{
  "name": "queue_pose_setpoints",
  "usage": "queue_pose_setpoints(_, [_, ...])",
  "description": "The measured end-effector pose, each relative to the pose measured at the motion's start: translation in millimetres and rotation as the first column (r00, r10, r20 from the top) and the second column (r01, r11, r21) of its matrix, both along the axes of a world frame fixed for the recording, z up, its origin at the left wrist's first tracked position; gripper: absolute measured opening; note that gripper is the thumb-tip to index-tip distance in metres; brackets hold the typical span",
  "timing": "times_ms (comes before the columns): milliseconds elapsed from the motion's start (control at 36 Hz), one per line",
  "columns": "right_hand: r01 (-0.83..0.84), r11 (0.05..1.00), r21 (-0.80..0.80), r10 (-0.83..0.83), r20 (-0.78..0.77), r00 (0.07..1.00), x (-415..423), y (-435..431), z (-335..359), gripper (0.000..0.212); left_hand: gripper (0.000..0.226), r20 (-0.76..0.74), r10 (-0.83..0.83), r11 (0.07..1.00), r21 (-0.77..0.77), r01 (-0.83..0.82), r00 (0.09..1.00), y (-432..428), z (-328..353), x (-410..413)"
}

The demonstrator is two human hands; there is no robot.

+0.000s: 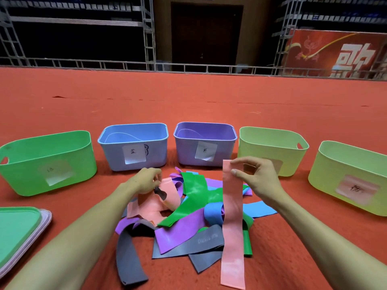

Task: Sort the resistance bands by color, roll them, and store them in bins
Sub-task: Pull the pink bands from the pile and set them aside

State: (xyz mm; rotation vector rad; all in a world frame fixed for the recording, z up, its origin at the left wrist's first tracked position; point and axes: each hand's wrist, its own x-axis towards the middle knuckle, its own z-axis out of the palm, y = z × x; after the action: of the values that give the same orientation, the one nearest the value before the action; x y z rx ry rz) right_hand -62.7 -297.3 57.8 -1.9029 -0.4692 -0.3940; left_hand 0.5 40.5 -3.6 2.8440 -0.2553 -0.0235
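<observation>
The right hand (258, 177) has its grip pinched on the top edge of a pink band (232, 222), which hangs straight down over the pile (178, 233) on the floor (188, 101). The left hand (144, 181) is clamped on a second pink band (172, 190) tangled among green, purple and grey ones. Tugging that one free may drag its neighbours along and scatter the pile, and so light a pinch could let the hanging band slip back in.
</observation>
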Motion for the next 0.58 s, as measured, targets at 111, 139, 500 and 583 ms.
queue_pose_setpoints(111, [-0.015, 1.000, 0.016, 0.015, 0.001, 1.000, -5, 6, 4, 0.020, 0.011, 0.095, 0.038, 0.996, -0.078, -0.031, 0.995, -6, 6, -5])
queue_pose_setpoints(139, [-0.019, 1.000, 0.012, 0.019, 0.002, 1.000, -6, 7, 6, 0.021, 0.013, 0.110, 0.051, 0.993, -0.115, -0.038, 0.993, -7, 8, -6])
queue_pose_setpoints(500, [-0.021, 1.000, -0.014, 0.022, 0.085, 0.996, -33, 16, 40, 0.024, 0.025, 0.307, 0.053, 0.914, -0.399, 0.078, 0.950, -47, 74, -45])
queue_pose_setpoints(583, [-0.040, 0.999, -0.018, 0.042, 0.118, 0.992, -44, 18, 52, 0.025, 0.017, 0.369, 0.048, 0.902, -0.416, 0.119, 0.928, -59, 92, -57])
